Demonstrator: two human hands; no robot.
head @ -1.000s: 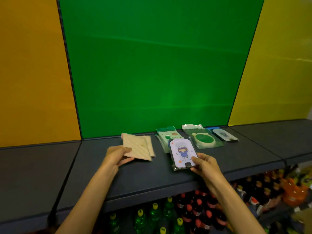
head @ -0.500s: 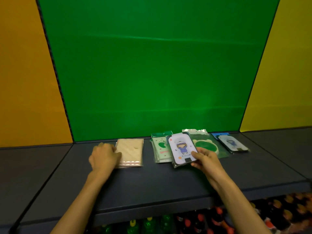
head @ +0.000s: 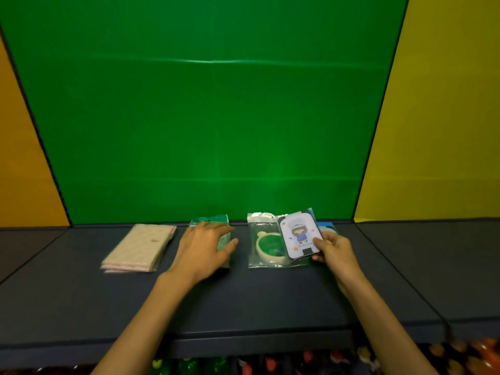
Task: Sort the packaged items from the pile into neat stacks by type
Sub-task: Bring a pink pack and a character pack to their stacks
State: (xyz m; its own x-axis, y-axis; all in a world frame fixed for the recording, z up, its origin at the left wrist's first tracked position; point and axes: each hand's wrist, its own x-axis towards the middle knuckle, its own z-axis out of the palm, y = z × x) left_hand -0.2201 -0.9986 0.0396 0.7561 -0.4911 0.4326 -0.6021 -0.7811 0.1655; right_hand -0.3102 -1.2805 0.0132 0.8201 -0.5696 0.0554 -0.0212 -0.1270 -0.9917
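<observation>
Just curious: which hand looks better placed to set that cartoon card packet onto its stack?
The right hand: it holds the cartoon packet above the blue-edged stack. The left hand rests on the green stack.

Two bare forearms enter from the near edge, one at left, one at right. No sleeves show on either up to the frame edge. Left hand (head: 201,246) bare, fingers and thumb visible, seen from the back. Right hand (head: 334,253) bare, knuckles and thumb visible. Fingernails short, as far as the blur lets one tell.
</observation>
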